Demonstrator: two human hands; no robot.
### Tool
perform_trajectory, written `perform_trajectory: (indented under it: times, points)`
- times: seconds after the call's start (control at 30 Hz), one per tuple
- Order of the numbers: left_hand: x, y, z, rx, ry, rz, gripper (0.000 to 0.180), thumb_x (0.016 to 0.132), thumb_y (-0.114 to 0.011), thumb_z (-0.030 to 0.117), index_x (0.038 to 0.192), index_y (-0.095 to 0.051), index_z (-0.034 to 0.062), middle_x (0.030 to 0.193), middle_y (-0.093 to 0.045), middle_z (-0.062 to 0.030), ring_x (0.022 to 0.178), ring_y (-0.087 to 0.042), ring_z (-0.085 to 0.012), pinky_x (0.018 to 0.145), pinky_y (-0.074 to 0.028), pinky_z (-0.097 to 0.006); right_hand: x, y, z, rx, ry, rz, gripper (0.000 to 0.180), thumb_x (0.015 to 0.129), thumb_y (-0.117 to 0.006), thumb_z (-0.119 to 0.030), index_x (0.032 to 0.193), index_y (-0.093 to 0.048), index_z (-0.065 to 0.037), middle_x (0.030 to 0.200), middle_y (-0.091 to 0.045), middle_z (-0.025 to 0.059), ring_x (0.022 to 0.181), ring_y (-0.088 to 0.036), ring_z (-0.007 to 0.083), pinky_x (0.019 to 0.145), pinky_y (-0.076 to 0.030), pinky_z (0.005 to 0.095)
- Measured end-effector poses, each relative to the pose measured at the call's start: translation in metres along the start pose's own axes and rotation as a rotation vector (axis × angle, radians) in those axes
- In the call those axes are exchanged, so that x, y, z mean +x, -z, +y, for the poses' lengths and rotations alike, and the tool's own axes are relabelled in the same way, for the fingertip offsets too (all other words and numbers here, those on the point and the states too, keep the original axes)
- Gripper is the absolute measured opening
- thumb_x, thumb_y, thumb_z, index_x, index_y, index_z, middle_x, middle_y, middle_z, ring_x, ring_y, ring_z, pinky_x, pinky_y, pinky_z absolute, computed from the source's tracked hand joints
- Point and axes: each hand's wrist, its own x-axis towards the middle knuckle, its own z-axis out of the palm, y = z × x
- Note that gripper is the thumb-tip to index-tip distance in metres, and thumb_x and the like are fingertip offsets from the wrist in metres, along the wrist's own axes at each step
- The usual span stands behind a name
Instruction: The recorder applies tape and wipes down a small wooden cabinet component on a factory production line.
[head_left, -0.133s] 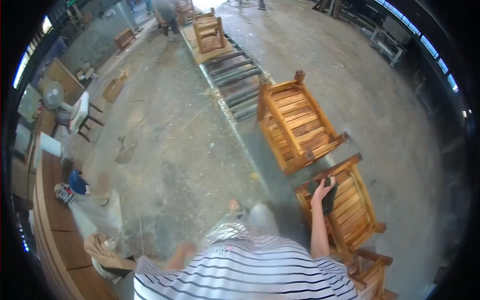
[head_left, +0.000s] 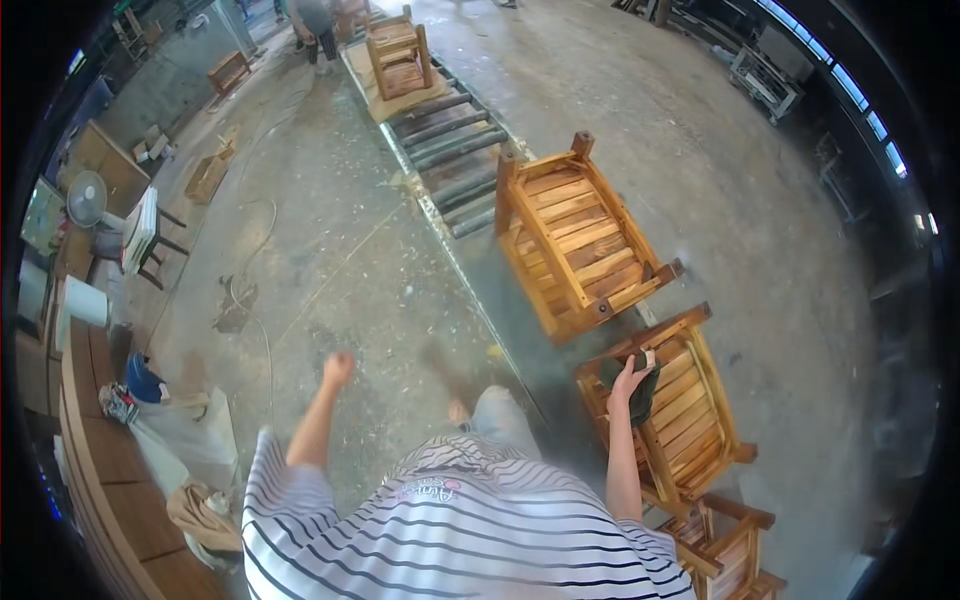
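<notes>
My right hand is closed on a dark green cloth. It holds the cloth at the left side of a slatted wooden chair, which lies tipped over to my right. My left arm reaches forward over the floor, and my left hand is curled up with nothing visible in it. Ahead, a second slatted wooden chair lies on the line of rollers, its legs pointing outward. Part of another wooden chair shows below, near my right sleeve.
The roller conveyor runs away ahead, carrying a wooden chair at its far end. Near it stands a person. On the left are a long wooden cabinet, a fan, a stool and a hose across the floor.
My left hand has swung forward and up, away from my shirt. The chairs sit slightly further left in view. My right hand still grips the cloth at the same chair.
</notes>
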Motion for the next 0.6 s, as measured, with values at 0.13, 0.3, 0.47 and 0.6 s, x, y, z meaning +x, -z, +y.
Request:
perform_trajectory:
  times: [0.13,0.3,0.47,0.6]
  points:
    - [0.214,0.1,0.161,0.0,-0.281,0.227,0.039,0.086,-0.061,0.032,0.112,-0.067,0.0042,0.096,-0.071,-0.0166,0.091,-0.069,-0.0271,0.082,-0.052,-0.037,-0.015,-0.069,-0.048,0.024,0.103,-0.138,0.077,0.099,-0.05,-0.037,0.154,-0.004,-0.007,0.16,-0.012,0.0139,0.144,-0.021,0.0294,0.115,-0.022,0.0385]
    - [0.267,0.017,0.389,-0.669,-0.552,-0.209,0.033,0.089,-0.061,0.025,0.115,-0.066,0.0058,0.1,-0.071,-0.0087,0.09,-0.067,-0.0188,0.081,-0.053,-0.033,-0.015,-0.102,-0.097,-0.025,0.179,-0.061,0.069,0.1,-0.051,-0.028,0.153,-0.012,-0.005,0.157,-0.018,0.0151,0.143,-0.023,0.0299,0.114,-0.021,0.0389]
    - [0.211,-0.017,0.326,-0.295,-0.735,-0.713,0.032,0.089,-0.061,0.023,0.115,-0.066,0.0058,0.122,-0.065,-0.0123,0.112,-0.061,-0.0261,0.096,-0.048,-0.037,-0.038,-0.181,-0.116,-0.114,0.386,-0.14,0.058,0.096,-0.054,-0.019,0.145,-0.029,0.0,0.15,-0.03,0.0161,0.139,-0.028,0.0301,0.114,-0.022,0.0386]
    - [0.138,-0.044,0.126,-0.274,-0.116,-0.543,0.039,0.087,-0.062,0.031,0.119,-0.066,0.0088,0.117,-0.067,-0.0122,0.103,-0.066,-0.0298,0.091,-0.05,-0.039,-0.071,-0.26,-0.146,-0.16,0.405,-0.067,0.055,0.096,-0.053,-0.016,0.142,-0.031,0.006,0.147,-0.034,0.0208,0.138,-0.03,0.0332,0.114,-0.021,0.0406]
